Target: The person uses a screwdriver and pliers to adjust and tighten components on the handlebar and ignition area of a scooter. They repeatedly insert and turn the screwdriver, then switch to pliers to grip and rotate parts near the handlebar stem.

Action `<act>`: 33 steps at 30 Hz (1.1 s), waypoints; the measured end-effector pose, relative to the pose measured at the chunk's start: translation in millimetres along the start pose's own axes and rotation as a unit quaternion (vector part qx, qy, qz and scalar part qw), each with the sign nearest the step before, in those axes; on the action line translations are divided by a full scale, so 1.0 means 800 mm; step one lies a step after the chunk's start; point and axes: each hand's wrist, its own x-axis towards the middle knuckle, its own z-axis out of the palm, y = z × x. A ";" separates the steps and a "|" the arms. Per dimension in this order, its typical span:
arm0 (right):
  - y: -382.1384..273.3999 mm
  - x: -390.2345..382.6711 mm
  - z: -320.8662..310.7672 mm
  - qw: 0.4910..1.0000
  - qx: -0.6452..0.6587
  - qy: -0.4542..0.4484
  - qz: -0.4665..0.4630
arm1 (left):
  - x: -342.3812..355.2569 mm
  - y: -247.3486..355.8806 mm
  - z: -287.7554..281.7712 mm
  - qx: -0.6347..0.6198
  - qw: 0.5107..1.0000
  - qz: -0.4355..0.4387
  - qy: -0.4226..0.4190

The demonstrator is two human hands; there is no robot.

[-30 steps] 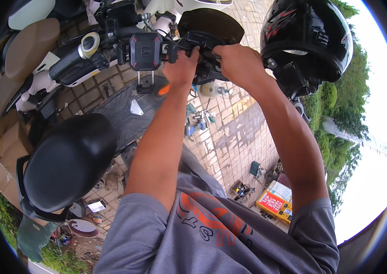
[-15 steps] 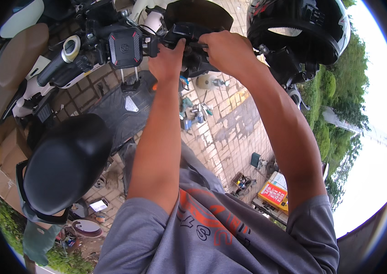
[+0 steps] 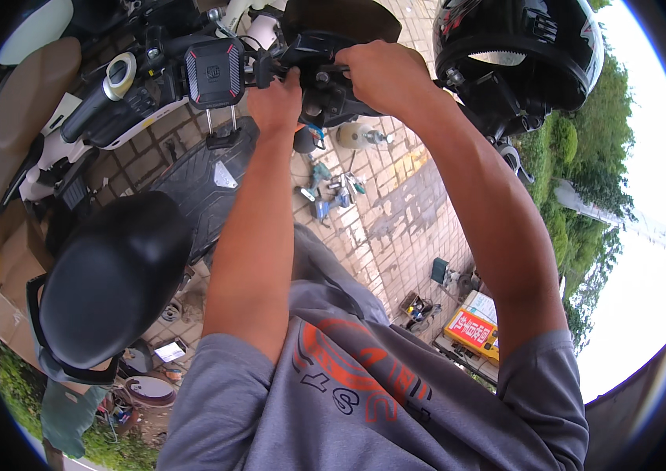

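Both of my hands are up at the scooter's black handlebar and dash area (image 3: 309,51). My left hand (image 3: 274,106) touches it beside the black phone holder (image 3: 211,69), thumb up and fingers curled out of sight; what it holds is unclear. My right hand (image 3: 384,74) is closed at the right of the dash, on a small dark piece that I cannot make out. A black full-face helmet (image 3: 517,31) hangs to its right. The black seat (image 3: 113,279) and grey footboard (image 3: 207,200) are to my left.
Other scooters with tan (image 3: 38,86) and white seats stand at the upper left. Cardboard boxes (image 3: 11,282) are at the left. Power tools (image 3: 325,196), a plastic bottle (image 3: 356,135) and a yellow-red box (image 3: 470,330) lie on the brick paving (image 3: 396,228). Bushes (image 3: 576,157) line the right.
Both hands have moved a little up and left in the picture along with the handlebar as the view shifted. They remain at the dash.
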 end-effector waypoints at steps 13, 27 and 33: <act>0.004 -0.002 -0.009 0.998 0.037 -0.022 0.041 | -0.001 0.002 -0.008 0.026 0.998 0.029 -0.039; -0.028 -0.076 0.004 0.978 0.175 0.062 0.094 | -0.001 -0.001 -0.007 0.016 0.999 0.011 -0.041; -0.034 -0.085 0.051 0.958 0.240 0.069 0.143 | 0.000 -0.002 -0.004 0.021 0.999 0.010 -0.041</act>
